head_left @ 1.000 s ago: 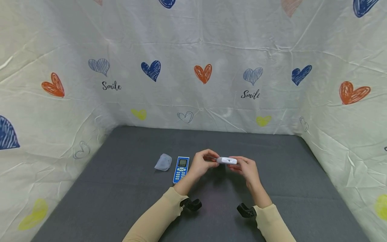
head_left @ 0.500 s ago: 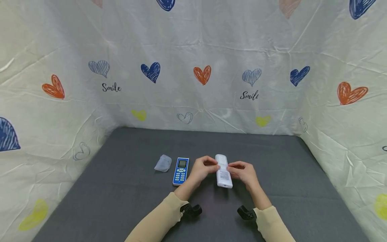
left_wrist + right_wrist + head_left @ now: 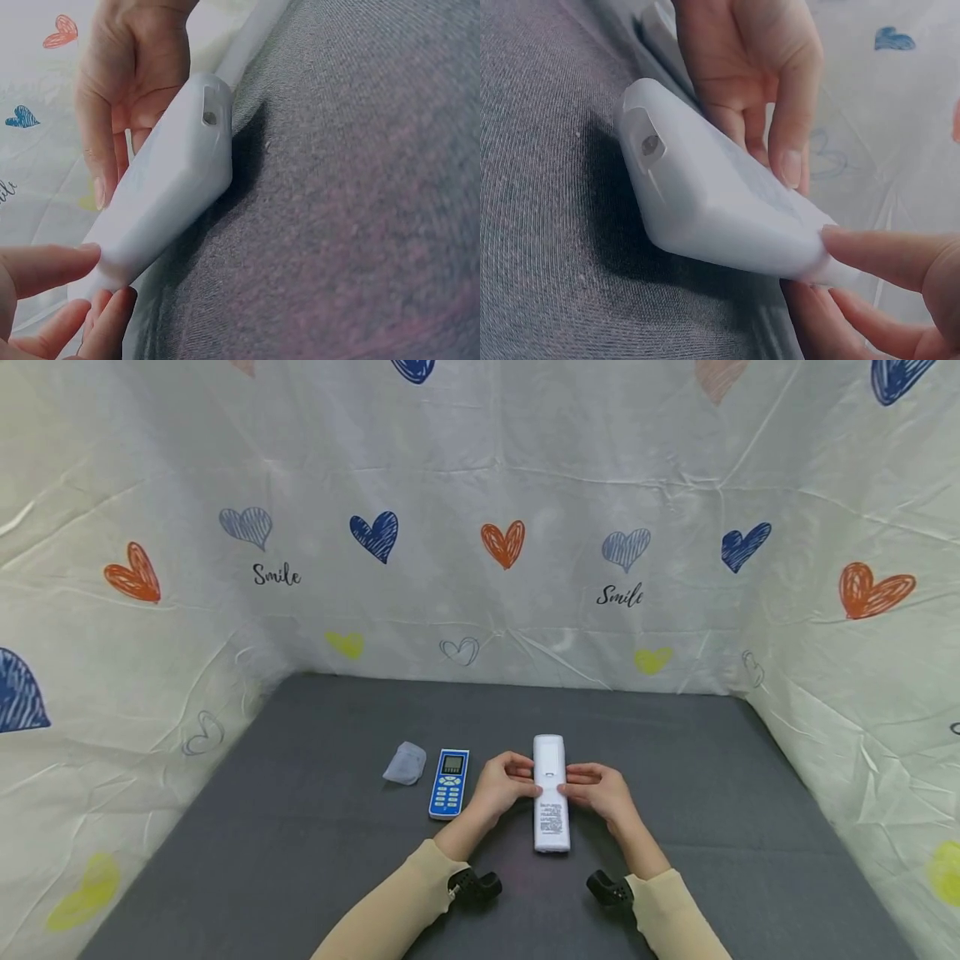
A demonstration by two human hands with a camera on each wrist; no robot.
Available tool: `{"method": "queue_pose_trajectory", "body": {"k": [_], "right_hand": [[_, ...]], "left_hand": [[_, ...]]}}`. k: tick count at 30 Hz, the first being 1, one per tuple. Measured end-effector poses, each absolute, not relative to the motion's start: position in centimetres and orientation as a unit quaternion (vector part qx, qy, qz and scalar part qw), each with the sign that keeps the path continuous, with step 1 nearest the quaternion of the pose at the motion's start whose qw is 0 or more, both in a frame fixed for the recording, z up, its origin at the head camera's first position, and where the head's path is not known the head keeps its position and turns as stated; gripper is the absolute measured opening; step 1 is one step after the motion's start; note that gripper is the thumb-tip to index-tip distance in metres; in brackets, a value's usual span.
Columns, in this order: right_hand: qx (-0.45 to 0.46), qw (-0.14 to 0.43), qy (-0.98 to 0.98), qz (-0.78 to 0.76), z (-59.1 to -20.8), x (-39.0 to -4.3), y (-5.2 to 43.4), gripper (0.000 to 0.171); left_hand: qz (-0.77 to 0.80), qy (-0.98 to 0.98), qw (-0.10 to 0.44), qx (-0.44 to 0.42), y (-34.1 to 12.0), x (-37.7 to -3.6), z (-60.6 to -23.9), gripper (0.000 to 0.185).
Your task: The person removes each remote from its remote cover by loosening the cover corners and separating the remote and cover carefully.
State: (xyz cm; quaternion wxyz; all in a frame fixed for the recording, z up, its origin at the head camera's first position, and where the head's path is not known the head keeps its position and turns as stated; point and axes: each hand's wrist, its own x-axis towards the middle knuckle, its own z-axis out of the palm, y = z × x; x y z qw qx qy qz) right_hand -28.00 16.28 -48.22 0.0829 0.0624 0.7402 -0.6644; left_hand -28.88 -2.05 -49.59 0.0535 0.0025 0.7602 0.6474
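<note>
The white remote (image 3: 551, 793) lies back-up, lengthwise near the middle of the grey surface (image 3: 300, 827), left hand (image 3: 501, 785) and right hand (image 3: 600, 789) pinching its sides in a narrow grip, with a blue remote (image 3: 449, 783) and pale cover (image 3: 405, 762) further left.

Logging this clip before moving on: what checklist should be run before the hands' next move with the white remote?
1. Long white plastic remote held on both sides: ok, left hand and right hand grip it.
2. Printed back face up: ok.
3. Remote clear of the grey felt table: cannot tell.
4. Small blue-and-white remote apart from hands: ok.
5. Crumpled translucent sleeve out of the way: ok.
</note>
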Motion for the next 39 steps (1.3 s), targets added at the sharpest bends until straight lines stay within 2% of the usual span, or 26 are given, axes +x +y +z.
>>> {"method": "queue_pose_trajectory", "body": {"k": [15, 30, 39], "right_hand": [[0.064, 0.088, 0.741, -0.662, -49.05, -28.11, 16.23, 0.039], [0.083, 0.072, 0.819, -0.563, -49.08, -27.91, 16.28, 0.035], [0.077, 0.072, 0.827, -0.553, -49.18, -28.01, 16.40, 0.034]], "left_hand": [[0.634, 0.772, 0.050, -0.015, -1.80, -28.93, -49.99, 0.043], [0.615, 0.787, 0.050, -0.012, -1.79, -28.99, -50.25, 0.036], [0.611, 0.789, 0.057, -0.007, -1.85, -28.99, -49.86, 0.034]]}}
